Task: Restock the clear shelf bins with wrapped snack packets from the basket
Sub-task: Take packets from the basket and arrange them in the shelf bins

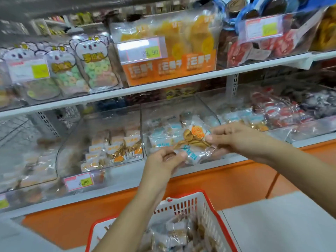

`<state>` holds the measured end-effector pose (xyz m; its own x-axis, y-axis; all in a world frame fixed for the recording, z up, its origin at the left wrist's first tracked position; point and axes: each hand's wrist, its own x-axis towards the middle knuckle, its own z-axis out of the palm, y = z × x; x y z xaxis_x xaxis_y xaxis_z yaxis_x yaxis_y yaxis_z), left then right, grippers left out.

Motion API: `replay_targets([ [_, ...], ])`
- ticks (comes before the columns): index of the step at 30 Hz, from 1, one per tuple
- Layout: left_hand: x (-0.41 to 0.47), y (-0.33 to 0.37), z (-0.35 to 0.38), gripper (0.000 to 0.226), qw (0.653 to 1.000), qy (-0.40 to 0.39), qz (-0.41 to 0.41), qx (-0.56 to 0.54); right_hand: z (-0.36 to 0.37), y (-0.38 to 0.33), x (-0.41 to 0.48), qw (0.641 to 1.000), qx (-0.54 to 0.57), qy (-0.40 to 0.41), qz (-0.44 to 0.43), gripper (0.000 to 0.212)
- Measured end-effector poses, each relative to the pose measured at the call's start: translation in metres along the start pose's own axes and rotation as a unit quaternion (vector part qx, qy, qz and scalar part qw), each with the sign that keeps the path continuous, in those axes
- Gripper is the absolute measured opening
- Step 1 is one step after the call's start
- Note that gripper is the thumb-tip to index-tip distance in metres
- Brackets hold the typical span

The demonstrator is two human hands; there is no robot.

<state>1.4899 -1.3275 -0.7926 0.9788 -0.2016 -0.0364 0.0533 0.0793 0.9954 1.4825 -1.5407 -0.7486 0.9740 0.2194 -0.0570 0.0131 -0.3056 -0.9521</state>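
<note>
Between both hands I hold a small cluster of clear wrapped snack packets (192,142) with blue and orange labels, in front of the middle clear shelf bin (179,110). My left hand (163,160) pinches the lower left corner of the cluster. My right hand (234,139) pinches its right edge with thumb and fingers. That bin holds several similar blue-labelled packets. Below, the red and white basket (203,206) holds more wrapped packets; my left forearm crosses over it.
A clear bin (76,135) to the left holds orange-labelled packets, with a price tag (79,181) at its front. A bin to the right (298,131) holds red and blue packets. The upper shelf (163,84) carries bagged sweets. An orange panel (227,180) runs below the shelf.
</note>
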Motion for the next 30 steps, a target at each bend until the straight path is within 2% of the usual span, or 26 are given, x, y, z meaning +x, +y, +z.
replay_targets([
  [2, 0.012, 0.001, 0.021, 0.015, 1.000, -0.006, -0.021, -0.004, -0.012, 0.012, 0.000, 0.998, 0.060, 0.026, 0.012, 0.037],
  [6, 0.053, 0.011, 0.050, 0.013, 0.999, 0.038, 0.006, 0.001, -0.033, 0.023, 0.004, 0.969, 0.218, 0.111, 0.043, 0.011],
  [11, 0.111, 0.031, 0.088, 0.028, 0.992, 0.067, 0.081, 0.075, -0.066, 0.031, 0.016, 0.960, 0.207, 0.186, 0.021, 0.006],
  [13, 0.132, 0.036, 0.109, 0.037, 0.979, 0.071, 0.125, 0.144, -0.081, 0.036, 0.018, 0.962, 0.187, 0.200, 0.018, 0.015],
  [15, 0.151, 0.038, 0.130, 0.042, 0.954, 0.068, 0.184, 0.227, -0.097, 0.046, 0.016, 0.967, 0.089, 0.237, 0.012, 0.026],
  [16, 0.158, 0.039, 0.140, 0.044, 0.940, 0.064, 0.213, 0.258, -0.108, 0.055, 0.014, 0.963, -0.013, 0.268, 0.009, 0.030],
  [18, 0.170, 0.041, 0.159, 0.042, 0.915, 0.049, 0.266, 0.299, -0.128, 0.079, 0.006, 0.918, -0.216, 0.331, 0.040, 0.041],
  [19, 0.172, 0.045, 0.168, 0.041, 0.900, 0.040, 0.289, 0.324, -0.137, 0.094, 0.000, 0.893, -0.267, 0.354, 0.073, 0.042],
  [22, 0.187, 0.045, 0.196, 0.029, 0.859, 0.005, 0.312, 0.405, -0.147, 0.133, -0.015, 0.857, -0.334, 0.376, 0.113, 0.035],
  [25, 0.203, 0.032, 0.224, 0.025, 0.809, -0.076, 0.291, 0.505, -0.141, 0.148, -0.017, 0.849, -0.363, 0.378, 0.069, 0.035],
  [28, 0.218, 0.008, 0.241, 0.021, 0.742, -0.181, 0.246, 0.596, -0.140, 0.148, -0.015, 0.841, -0.386, 0.372, 0.073, 0.039],
  [30, 0.226, -0.005, 0.246, 0.022, 0.703, -0.219, 0.225, 0.638, -0.142, 0.146, -0.017, 0.839, -0.402, 0.359, 0.072, 0.041],
])
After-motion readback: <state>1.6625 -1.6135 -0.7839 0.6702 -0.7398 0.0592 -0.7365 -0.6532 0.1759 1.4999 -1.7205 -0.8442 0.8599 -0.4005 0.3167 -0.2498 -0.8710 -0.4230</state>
